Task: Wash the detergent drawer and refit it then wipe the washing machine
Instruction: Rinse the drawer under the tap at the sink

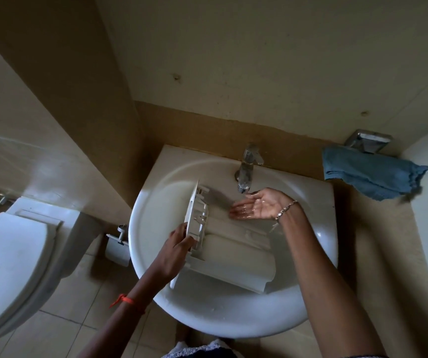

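White porcelain nearest: the front rim of a round basin [207,319], beaded with a few water drops. Level with it on the left, over the tiled floor, a white toilet [8,267] with the lid down. Just past the rim, an orange thread [125,300] tied round the left wrist. Then the left hand [175,250], fingers and thumb curled round the lower end of the front panel of the detergent drawer [233,257], gripping it. Inside the bowl, the drawer itself (white plastic, ribbed behind the panel), lying across the basin with the panel standing up at the left and the long body reaching toward the right side. Farther in, the right hand [258,204], palm up, fingers straight and close together, wet and shining, holding nothing, by the far edge of the drawer and right under the spout. Round that wrist, a thin metal bracelet [285,209]. Behind, a chrome tap [247,166] on the back ledge of the basin; perhaps a thin stream falling onto the palm, though too dim to be sure. Farthest, up at the right, a blue cloth [368,174] draped below a metal wall holder [369,143], against the beige wall.
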`<state>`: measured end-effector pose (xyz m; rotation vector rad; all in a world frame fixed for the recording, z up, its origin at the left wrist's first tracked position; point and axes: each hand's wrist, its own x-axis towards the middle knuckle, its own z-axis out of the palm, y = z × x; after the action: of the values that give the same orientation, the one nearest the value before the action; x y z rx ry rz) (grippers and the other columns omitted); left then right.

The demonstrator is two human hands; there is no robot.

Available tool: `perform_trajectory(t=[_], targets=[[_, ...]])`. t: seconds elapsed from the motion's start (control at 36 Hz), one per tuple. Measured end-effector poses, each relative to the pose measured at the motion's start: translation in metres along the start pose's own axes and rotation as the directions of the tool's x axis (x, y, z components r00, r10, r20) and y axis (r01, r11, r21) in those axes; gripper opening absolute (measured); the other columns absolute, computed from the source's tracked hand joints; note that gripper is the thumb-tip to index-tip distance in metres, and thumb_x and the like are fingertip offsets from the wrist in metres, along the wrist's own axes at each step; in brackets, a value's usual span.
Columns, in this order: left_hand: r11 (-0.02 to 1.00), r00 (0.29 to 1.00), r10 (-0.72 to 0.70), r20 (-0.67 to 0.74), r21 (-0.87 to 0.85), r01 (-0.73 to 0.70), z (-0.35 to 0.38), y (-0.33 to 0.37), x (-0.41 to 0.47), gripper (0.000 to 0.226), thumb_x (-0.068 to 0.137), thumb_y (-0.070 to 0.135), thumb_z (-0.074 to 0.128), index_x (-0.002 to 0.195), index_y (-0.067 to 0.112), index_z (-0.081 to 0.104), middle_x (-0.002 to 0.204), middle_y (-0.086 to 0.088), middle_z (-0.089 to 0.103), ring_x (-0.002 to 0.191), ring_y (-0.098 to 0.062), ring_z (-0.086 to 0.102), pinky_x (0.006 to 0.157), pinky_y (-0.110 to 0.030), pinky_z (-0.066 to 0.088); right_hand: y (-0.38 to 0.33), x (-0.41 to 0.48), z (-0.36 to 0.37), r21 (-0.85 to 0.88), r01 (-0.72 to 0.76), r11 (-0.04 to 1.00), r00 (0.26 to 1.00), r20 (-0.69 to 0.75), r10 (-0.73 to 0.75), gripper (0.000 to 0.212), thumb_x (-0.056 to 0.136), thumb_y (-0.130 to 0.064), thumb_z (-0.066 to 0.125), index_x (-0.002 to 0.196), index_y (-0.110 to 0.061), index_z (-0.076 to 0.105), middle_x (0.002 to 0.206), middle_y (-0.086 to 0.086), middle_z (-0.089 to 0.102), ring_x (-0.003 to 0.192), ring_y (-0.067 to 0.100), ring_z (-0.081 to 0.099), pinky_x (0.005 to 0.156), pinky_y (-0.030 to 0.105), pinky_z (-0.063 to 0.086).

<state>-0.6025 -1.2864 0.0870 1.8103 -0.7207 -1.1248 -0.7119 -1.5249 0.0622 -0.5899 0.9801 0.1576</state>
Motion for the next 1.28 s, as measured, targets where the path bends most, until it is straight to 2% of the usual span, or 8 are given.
perform_trajectory(t=[0.17,0.25,0.39,0.53,0.78,0.97,1.08,1.28], targets=[[1.000,1.000,0.013,-0.001,-0.027,-0.013,0.000,-0.002,0.000,0.020,0.069,0.033,0.038,0.086,0.027,0.046,0.098,-0.009,0.051,0.081,-0.015,0.043,0.068,-0.022,0.036,-0.010,-0.022,-0.021,-0.180,0.011,0.984,0.981,-0.186,-0.045,0.042,0.101,-0.015,0.026,0.086,0.013,0.053,0.117,0.034,0.055,0.110,0.047,0.051,0.110,0.047,0.029],[0.999,1.000,0.018,-0.002,-0.027,-0.018,0.001,-0.002,0.000,0.026,0.069,0.033,0.038,0.089,0.021,0.048,0.097,-0.011,0.052,0.079,-0.015,0.043,0.068,-0.023,0.036,-0.009,-0.019,-0.019,-0.007,0.061,0.998,0.984,-0.165,-0.061,0.043,0.101,-0.017,0.025,0.095,0.015,0.054,0.079,0.032,0.066,0.088,0.041,0.055,0.091,0.045,0.042],[1.000,1.000,-0.001,0.005,-0.021,0.001,0.001,0.000,-0.001,0.022,0.068,0.034,0.038,0.087,0.026,0.047,0.099,-0.010,0.052,0.082,-0.017,0.044,0.070,-0.025,0.037,0.005,0.002,0.001,0.380,0.194,0.904,0.980,-0.118,-0.160,0.029,0.091,-0.001,0.032,0.089,0.018,0.053,0.078,0.035,0.065,0.090,0.042,0.054,0.103,0.045,0.036],[1.000,1.000,-0.002,0.010,0.011,0.002,0.001,0.002,0.001,0.031,0.068,0.033,0.038,0.092,0.018,0.049,0.098,-0.012,0.052,0.081,-0.017,0.044,0.068,-0.025,0.036,0.009,0.018,0.022,0.545,0.264,0.796,0.964,-0.156,-0.213,0.027,0.087,0.005,0.028,0.081,0.014,0.053,0.078,0.026,0.059,0.080,0.033,0.053,0.065,0.041,0.054],[0.999,0.999,0.030,0.010,0.026,-0.031,-0.003,-0.003,0.002,0.033,0.078,0.033,0.043,0.087,0.003,0.052,0.080,-0.004,0.047,0.074,-0.015,0.041,0.065,-0.027,0.033,0.018,0.011,0.033,0.463,0.271,0.844,0.960,-0.066,-0.272,0.017,0.065,0.004,0.030,0.070,-0.010,0.036,0.057,0.008,0.040,0.061,0.013,0.030,0.054,0.020,0.026],[0.998,0.998,0.054,-0.011,-0.021,-0.054,-0.001,-0.008,0.001,0.018,0.098,0.035,0.037,0.082,0.039,0.044,0.087,0.016,0.049,0.087,-0.006,0.047,0.075,-0.013,0.037,0.037,-0.012,0.054,0.296,0.153,0.943,0.984,0.040,-0.172,0.020,0.073,0.005,0.032,0.062,-0.008,0.044,0.051,0.007,0.048,0.051,0.014,0.046,0.040,0.018,0.040],[0.997,0.997,0.076,-0.024,-0.021,-0.076,-0.001,-0.007,0.000,0.021,0.099,0.034,0.035,0.079,0.040,0.040,0.083,0.018,0.044,0.080,-0.001,0.043,0.069,-0.010,0.037,0.044,-0.024,0.080,0.051,0.139,0.989,0.981,0.127,-0.144,0.037,0.099,-0.003,0.026,0.080,0.005,0.057,0.070,0.019,0.067,0.061,0.025,0.068,0.058,0.030,0.058],[0.997,0.996,0.078,-0.042,-0.006,-0.078,-0.001,-0.012,0.002,0.026,0.100,0.028,0.035,0.077,0.039,0.036,0.081,0.019,0.041,0.078,0.003,0.043,0.067,-0.006,0.037,0.049,-0.021,0.105,-0.124,0.330,0.936,0.936,-0.087,-0.341,0.029,0.099,-0.004,0.035,0.080,0.004,0.056,0.083,0.016,0.058,0.074,0.022,0.055,0.082,0.036,0.048]])
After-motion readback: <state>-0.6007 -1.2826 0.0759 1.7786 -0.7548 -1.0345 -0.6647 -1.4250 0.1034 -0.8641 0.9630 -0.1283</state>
